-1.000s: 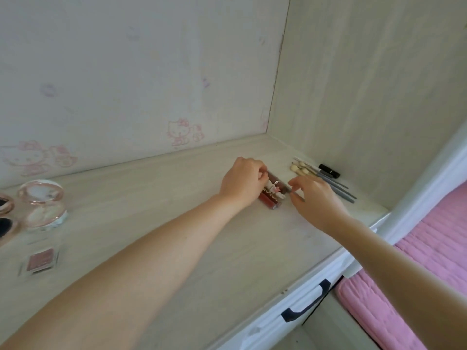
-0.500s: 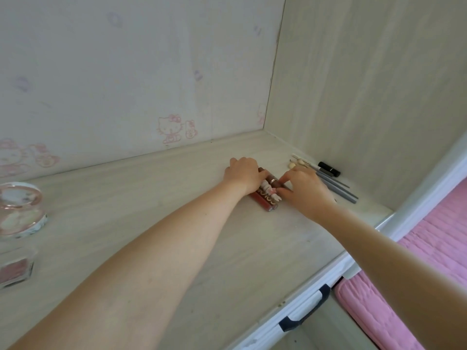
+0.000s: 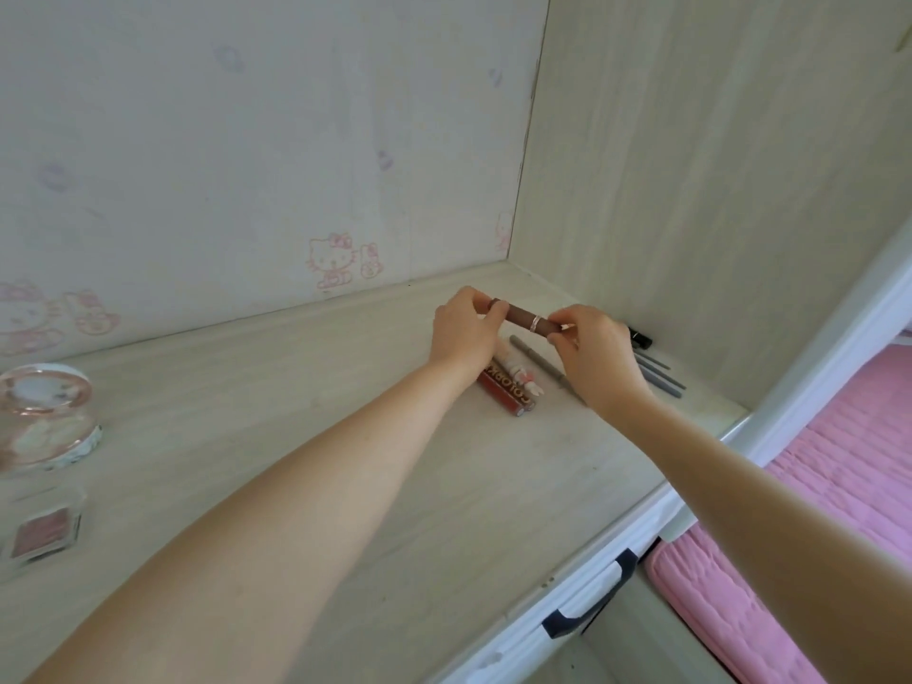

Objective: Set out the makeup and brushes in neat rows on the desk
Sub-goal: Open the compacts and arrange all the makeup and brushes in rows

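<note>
At the far left of my view a round compact [image 3: 47, 417] with a rose-gold lid stands on the worktop [image 3: 306, 436], and just in front of it lies a small clear blush case [image 3: 42, 533]. Both sit well apart from where my hands are working.

Moving right, my left hand [image 3: 461, 333] is lifted off the surface, its fingers [image 3: 486, 315] pinched round one end of a brown lip tube [image 3: 525, 317]. My right hand [image 3: 589, 345] pinches the other end, near the silver band. So the tube hangs above the worktop, held between both hands, its long axis running roughly left to right across my view.

That axis is what matters. Below my left wrist a red lip gloss [image 3: 506, 390] lies on the surface, with a pale decorated tube [image 3: 523, 377] touching its right side; both run from back-left toward front-right. Just beside them a grey pencil [image 3: 540, 362] lies in much the same direction, and further right more grey pencils [image 3: 659, 375] and a black tube [image 3: 641, 336] sit near the side wall.

I judge the brown tube must be turned to match that lie before it goes down beside the gloss. The hands look about equally near the row.
</note>
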{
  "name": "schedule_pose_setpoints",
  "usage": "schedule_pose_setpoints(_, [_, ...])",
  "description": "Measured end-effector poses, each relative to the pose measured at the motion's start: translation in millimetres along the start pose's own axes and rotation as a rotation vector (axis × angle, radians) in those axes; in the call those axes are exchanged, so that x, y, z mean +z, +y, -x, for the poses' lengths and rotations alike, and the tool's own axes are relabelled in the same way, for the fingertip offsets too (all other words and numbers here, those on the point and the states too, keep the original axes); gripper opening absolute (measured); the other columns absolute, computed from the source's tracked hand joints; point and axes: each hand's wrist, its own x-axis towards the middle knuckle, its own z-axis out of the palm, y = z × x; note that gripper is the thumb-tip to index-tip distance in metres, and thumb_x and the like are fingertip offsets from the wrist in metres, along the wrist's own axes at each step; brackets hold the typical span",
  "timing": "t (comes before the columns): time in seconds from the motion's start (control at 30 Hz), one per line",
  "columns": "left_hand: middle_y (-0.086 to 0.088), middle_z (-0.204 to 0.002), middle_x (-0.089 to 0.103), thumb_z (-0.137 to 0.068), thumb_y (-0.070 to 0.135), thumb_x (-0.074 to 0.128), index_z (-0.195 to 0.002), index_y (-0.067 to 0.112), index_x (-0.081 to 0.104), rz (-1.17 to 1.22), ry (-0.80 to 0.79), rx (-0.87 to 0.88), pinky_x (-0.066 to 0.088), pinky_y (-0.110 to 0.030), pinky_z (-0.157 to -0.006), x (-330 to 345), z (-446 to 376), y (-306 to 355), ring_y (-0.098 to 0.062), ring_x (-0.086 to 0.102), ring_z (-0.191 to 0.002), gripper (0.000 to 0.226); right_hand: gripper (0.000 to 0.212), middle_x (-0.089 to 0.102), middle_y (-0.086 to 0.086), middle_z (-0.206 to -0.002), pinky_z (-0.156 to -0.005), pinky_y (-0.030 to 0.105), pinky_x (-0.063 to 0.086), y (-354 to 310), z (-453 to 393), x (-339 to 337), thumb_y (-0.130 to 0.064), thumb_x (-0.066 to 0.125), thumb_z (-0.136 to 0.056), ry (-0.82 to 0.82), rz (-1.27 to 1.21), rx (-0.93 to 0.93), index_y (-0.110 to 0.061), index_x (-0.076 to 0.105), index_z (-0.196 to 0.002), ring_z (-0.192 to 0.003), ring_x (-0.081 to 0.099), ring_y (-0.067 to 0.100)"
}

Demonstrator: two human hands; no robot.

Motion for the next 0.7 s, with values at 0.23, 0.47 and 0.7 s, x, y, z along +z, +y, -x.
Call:
schedule_pose_setpoints(0.23, [-0.011,-0.089,0.069,-0.088,0.017,0.067,-0.095,0.008,0.057,0.478,0.028,-0.158,0.056,-0.033,-0.078,-45.6,30.9,16.4,-0.019,0.068,-0.078,0.015,0.017,0.066,-0.008,-0.095,-0.070,0.010,0.041,-32.7,26.3,-5.7,-0.010,0.061,-0.089,0.039,-0.332,0.014,-0.023,0.060,-0.101,-0.088,0.061,0.006])
schedule_pose_setpoints(0.47, [-0.012,-0.088,0.069,-0.087,0.010,0.067,-0.101,0.002,0.062,0.566,-0.062,-0.197,0.059,-0.029,-0.074,-115.0,80.4,4.9,-0.019,0.067,-0.070,0.016,0.022,0.072,0.000,-0.092,-0.071,0.028,0.056,-75.2,70.7,2.9,-0.002,0.065,-0.084,-0.068,-0.616,0.030,-0.021,0.063,-0.096,-0.084,0.069,0.013])
schedule_pose_setpoints(0.7, [-0.014,-0.085,0.071,-0.081,0.002,0.071,-0.095,0.000,0.066,0.689,-0.041,-0.222,0.058,-0.027,-0.076,-179.9,136.4,-19.1,-0.021,0.069,-0.076,0.015,0.026,0.068,-0.011,-0.082,-0.081,0.028,0.055,-118.9,118.6,22.0,-0.001,0.069,-0.082,-0.212,-0.694,-0.038,-0.026,0.066,-0.089,-0.080,0.068,0.015])
